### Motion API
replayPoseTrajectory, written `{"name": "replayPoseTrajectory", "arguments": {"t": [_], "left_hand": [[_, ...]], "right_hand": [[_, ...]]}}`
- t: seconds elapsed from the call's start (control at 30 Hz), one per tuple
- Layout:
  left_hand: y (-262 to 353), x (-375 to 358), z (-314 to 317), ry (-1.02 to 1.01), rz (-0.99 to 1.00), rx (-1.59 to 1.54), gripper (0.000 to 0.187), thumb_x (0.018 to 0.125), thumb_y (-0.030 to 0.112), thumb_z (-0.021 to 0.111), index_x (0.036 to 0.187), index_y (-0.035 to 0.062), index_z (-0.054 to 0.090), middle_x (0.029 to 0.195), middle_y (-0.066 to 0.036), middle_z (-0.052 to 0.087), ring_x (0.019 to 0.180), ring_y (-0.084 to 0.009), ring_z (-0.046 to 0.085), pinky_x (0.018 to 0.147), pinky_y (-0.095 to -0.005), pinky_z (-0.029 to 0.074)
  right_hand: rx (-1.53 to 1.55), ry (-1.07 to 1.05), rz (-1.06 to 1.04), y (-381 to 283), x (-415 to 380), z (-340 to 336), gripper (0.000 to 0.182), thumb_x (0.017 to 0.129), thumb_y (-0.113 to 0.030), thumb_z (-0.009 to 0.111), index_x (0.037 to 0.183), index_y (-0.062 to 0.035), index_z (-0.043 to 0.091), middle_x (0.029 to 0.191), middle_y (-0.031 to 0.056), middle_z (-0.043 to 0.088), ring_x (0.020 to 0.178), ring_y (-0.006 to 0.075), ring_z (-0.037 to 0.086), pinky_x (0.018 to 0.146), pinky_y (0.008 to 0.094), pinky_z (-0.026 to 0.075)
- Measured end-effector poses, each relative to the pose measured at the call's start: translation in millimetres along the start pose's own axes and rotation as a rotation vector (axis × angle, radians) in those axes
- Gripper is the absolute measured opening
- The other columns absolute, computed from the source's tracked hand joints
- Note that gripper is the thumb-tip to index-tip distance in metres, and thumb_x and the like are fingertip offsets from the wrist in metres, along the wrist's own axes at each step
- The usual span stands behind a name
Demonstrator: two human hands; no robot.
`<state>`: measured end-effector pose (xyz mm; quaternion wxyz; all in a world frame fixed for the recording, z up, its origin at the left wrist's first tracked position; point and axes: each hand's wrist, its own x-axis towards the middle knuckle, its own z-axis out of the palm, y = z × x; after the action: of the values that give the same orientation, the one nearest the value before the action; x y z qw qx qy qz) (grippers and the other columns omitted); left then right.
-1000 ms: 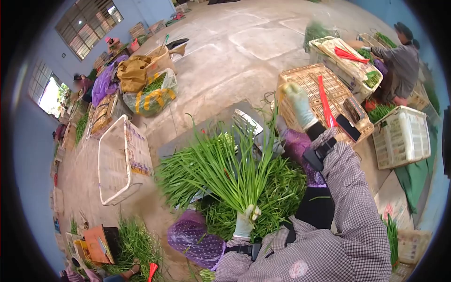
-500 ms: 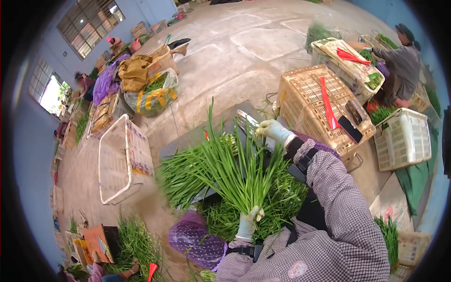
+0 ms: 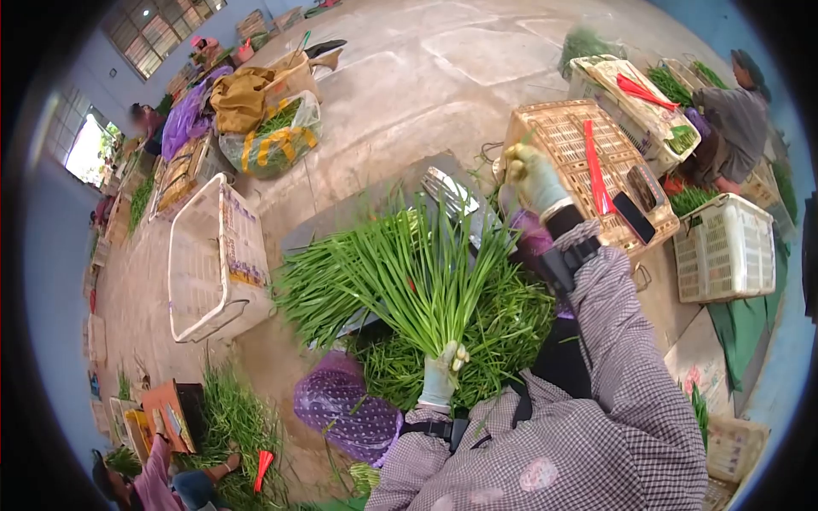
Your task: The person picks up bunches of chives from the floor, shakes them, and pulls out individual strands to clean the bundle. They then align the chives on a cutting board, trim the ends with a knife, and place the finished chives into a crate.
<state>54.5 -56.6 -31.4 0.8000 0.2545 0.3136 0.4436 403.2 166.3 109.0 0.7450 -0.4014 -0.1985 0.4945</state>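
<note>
My left hand (image 3: 441, 375), in a pale glove, is closed around the lower ends of a bunch of garlic chives (image 3: 417, 281), whose long green leaves fan out away from me. My right hand (image 3: 532, 177), gloved too, is raised beside the crate at the right with its fingers curled. A bit of green shows at its fingertips, too blurred to make out. More chives (image 3: 319, 294) lie left of the bunch, and loose leaves (image 3: 503, 341) are heaped over my lap. A shiny metal piece (image 3: 452, 192) rests on the grey board (image 3: 341, 223) beyond the bunch.
An upturned crate (image 3: 554, 128) at the right carries a red strip (image 3: 596, 170) and a phone (image 3: 634, 219). A white crate (image 3: 223, 264) lies at the left. Purple polka-dot cloth (image 3: 345, 400) is by my left knee. Co-workers sit at the right (image 3: 737, 119) and lower left (image 3: 153, 477).
My right hand has moved from above the metal piece, up and right, towards the crate. The bunch's leaf tips have dropped and spread, with my left hand still around its base.
</note>
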Motion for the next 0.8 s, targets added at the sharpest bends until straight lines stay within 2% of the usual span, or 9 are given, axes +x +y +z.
{"name": "replayPoseTrajectory", "arguments": {"t": [0.03,0.13,0.2,0.27,0.47,0.53,0.63,0.77,0.8], "left_hand": [[4,-2,5,0.011,0.003,-0.021,0.022,0.106,0.01,0.058,0.127,0.0044,0.053,0.08,-0.003,0.053,0.065,-0.0123,0.047,0.075,-0.0351,0.051],[2,2,1,0.037,-0.035,-0.097,0.021,0.105,0.011,0.059,0.126,0.0051,0.055,0.079,-0.003,0.054,0.063,-0.0119,0.047,0.075,-0.0344,0.05],[2,3,4,0.026,-0.019,-0.138,0.022,0.105,0.012,0.06,0.126,0.0053,0.056,0.078,-0.003,0.056,0.061,-0.0118,0.047,0.075,-0.0338,0.05],[2,3,4,0.021,-0.008,-0.123,0.024,0.105,0.012,0.061,0.128,0.0052,0.056,0.078,-0.003,0.057,0.061,-0.0119,0.047,0.074,-0.034,0.05],[-4,7,0,0.017,0.004,0.001,0.021,0.104,0.013,0.061,0.123,0.0033,0.057,0.079,-0.005,0.059,0.062,-0.0122,0.05,0.071,-0.0329,0.051],[-1,7,-2,0.004,0.024,0.076,0.019,0.104,0.013,0.061,0.12,0.0026,0.057,0.079,-0.005,0.06,0.062,-0.0121,0.05,0.07,-0.0323,0.052],[-1,6,-3,0.038,0.0,0.165,0.014,0.104,0.013,0.061,0.112,0.0019,0.058,0.08,-0.006,0.06,0.061,-0.0122,0.051,0.068,-0.0317,0.052],[0,7,0,0.05,-0.004,0.137,0.015,0.104,0.013,0.061,0.114,0.0021,0.057,0.08,-0.006,0.06,0.061,-0.0122,0.05,0.069,-0.0321,0.052],[3,6,6,0.058,0.016,0.095,0.012,0.104,0.014,0.062,0.105,0.0018,0.059,0.078,-0.006,0.061,0.06,-0.0119,0.051,0.065,-0.0298,0.05]], "right_hand": [[0.001,0.0,0.004,-16,-14,8,0.016,0.1,-0.015,0.06,0.09,-0.003,0.064,0.08,0.0007,0.065,0.057,0.0083,0.05,0.055,0.0233,0.046],[-0.329,-0.12,-0.1,-38,-58,12,0.015,0.101,-0.014,0.06,0.092,-0.0033,0.063,0.085,0.0025,0.066,0.06,0.0083,0.054,0.056,0.0233,0.047],[-0.831,-0.236,-0.175,-36,-83,-1,0.013,0.102,-0.016,0.06,0.097,-0.0038,0.063,0.09,0.0042,0.067,0.065,0.0081,0.058,0.058,0.0239,0.049],[-0.852,-0.328,-0.105,-15,-124,-3,0.013,0.103,-0.016,0.059,0.1,-0.0047,0.064,0.086,0.0033,0.067,0.064,0.0085,0.06,0.058,0.0236,0.05],[-0.741,-0.359,0.423,75,-174,-12,0.027,0.103,-0.022,0.061,0.113,0.0017,0.066,0.075,0.0023,0.065,0.052,0.0086,0.055,0.052,0.0225,0.044],[-0.816,-0.322,0.537,86,-177,-2,0.025,0.102,-0.025,0.064,0.108,-0.0008,0.067,0.072,-0.0002,0.063,0.051,0.0077,0.052,0.051,0.0234,0.042],[-0.791,-0.389,0.541,105,-171,-12,0.022,0.102,-0.025,0.065,0.102,-0.0036,0.067,0.071,-0.0024,0.061,0.051,0.0067,0.05,0.05,0.0229,0.041],[-0.573,-0.32,0.558,111,-163,-26,0.018,0.101,-0.024,0.066,0.096,-0.0069,0.066,0.072,-0.0041,0.06,0.051,0.0065,0.049,0.048,0.0223,0.039],[-0.478,-0.277,0.543,110,-161,-27,0.017,0.1,-0.024,0.067,0.095,-0.0077,0.066,0.072,-0.0042,0.061,0.051,0.0074,0.05,0.048,0.0226,0.041]]}}
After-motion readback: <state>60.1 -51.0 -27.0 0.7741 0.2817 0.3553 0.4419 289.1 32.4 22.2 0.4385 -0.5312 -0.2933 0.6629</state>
